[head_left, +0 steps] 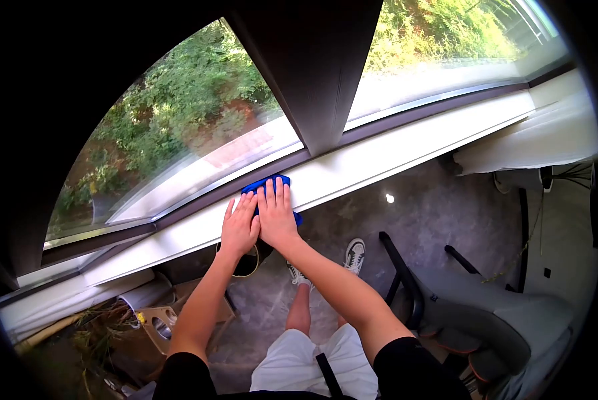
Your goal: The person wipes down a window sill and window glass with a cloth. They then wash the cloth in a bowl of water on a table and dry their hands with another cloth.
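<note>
Left hand (239, 227) and right hand (277, 215) press open and flat over the blue cloth (283, 180) on the white windowsill (352, 165); nearer, a round gold-rimmed container (247, 275), contents unclear.

Both arms reach forward, bare from the black sleeves down, and the left hand (239, 227) and right hand (276, 215) lie palms down, side by side and touching, fingers stretched ahead
</note>
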